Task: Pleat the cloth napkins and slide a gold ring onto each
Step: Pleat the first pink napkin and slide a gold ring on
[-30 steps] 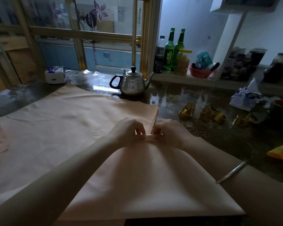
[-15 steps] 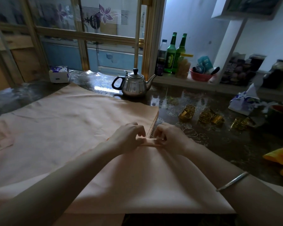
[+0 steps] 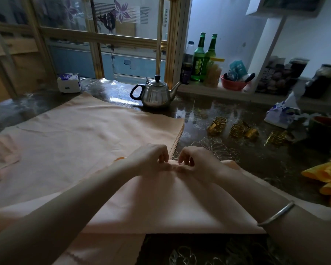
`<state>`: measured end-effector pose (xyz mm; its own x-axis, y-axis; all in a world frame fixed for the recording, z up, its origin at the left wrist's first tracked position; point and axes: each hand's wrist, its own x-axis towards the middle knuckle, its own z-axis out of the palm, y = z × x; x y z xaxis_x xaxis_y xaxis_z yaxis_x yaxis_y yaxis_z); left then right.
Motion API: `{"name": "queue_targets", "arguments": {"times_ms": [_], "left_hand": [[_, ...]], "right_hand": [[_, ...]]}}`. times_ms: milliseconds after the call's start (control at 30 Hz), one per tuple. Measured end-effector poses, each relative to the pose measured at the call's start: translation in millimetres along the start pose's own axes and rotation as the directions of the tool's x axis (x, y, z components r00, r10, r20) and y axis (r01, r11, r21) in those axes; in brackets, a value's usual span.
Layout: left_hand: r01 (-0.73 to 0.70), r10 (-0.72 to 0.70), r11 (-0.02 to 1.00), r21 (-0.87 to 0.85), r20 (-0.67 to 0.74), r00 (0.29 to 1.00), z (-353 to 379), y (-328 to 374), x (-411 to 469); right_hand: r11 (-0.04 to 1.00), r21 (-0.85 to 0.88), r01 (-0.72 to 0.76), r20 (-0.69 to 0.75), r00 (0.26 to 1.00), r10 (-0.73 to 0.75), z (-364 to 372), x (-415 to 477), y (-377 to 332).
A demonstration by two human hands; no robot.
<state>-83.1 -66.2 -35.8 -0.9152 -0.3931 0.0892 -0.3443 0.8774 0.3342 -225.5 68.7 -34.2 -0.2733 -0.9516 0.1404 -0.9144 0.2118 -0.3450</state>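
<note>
Over the peach napkin (image 3: 161, 205), left hand (image 3: 150, 159) and right hand (image 3: 198, 163) knuckles-up, grips apparently tight on its fold.

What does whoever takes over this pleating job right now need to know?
Left hand: fingers curled, pinching a narrow fold at the far tip of the top peach cloth napkin.
Right hand: pinching the same fold, close beside the left.
Gold metal rings: loose on the dark glossy table, right of the napkin, none on a cloth.
A second peach cloth lies spread flat underneath; a yellow cloth is bunched at the right edge.
Done: pleating barely begun at the far tip.
Left: pleat the rest, slide on a ring, then do the other cloth.
</note>
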Motion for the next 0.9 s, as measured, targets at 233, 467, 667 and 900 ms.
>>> {"name": "queue_targets", "arguments": {"times_ms": [233, 467, 667, 900], "left_hand": [[-0.002, -0.001, 0.999, -0.050, -0.067, 0.998, -1, -8, 0], [-0.065, 0.095, 0.976, 0.206, -0.137, 0.986, -9, 12, -22], [-0.061, 0.078, 0.991, 0.122, -0.145, 0.986, 0, 10, -35], [0.033, -0.047, 0.995, -0.097, -0.147, 0.988, 1, 4, -36]], "right_hand": [[1.000, -0.013, -0.009, -0.021, 1.000, 0.009, -1, 2, 2], [0.961, -0.243, 0.133, -0.073, 0.985, -0.155, -5, -13, -10], [1.000, 0.003, 0.030, 0.004, 1.000, -0.030, -2, -22, -4], [0.999, 0.016, 0.027, 0.015, 1.000, -0.028, -4, -20, -1]]}}
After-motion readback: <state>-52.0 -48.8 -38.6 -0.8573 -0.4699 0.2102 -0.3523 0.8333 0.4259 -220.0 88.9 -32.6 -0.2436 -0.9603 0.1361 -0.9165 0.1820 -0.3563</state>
